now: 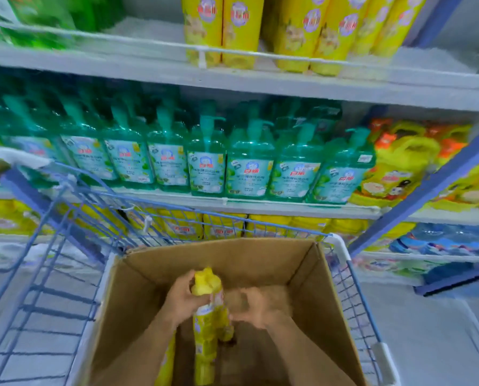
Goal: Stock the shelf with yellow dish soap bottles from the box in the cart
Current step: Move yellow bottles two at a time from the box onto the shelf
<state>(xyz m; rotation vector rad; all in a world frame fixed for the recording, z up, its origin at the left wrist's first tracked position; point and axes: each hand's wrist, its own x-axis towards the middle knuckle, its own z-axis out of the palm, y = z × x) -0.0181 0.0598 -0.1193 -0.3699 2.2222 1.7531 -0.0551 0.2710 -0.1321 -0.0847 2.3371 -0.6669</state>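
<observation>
Centrally, low in view: one brown cardboard box (227, 263), flaps open, seated in the right end of a blue wire cart (65, 274). The cart's left section beside the box holds nothing visible.

Box contents: one yellow bottle (207, 310) standing upright near the middle, raised partly above the box floor; a second yellow item (167, 363) against the left wall at the near edge, partly hidden by the left forearm. The rest of the box floor is bare brown card.

Bottle: yellow body, yellow cap at top, pale label with pink and white marks on the shoulder; print too blurred to read.

Left hand (181, 298): reaches in from the near edge of the box, fingers closed round the bottle's neck and cap from the left side.

Right hand (256, 305): inside the box just right of the bottle, heavily motion-blurred; whether its fingers are open or closed cannot be told, nor whether they touch the bottle.

Beyond the box, shelving (260, 84) in tiers. Top tier: yellow bottles (260, 32) of like kind in a row behind a rail, green packs (46, 20) to their left. Next tier down: row of teal pump bottles (207, 162), with yellow and orange jugs (399, 162) to their right. Tier behind the cart's far wall: more yellow packs (224, 227).
</observation>
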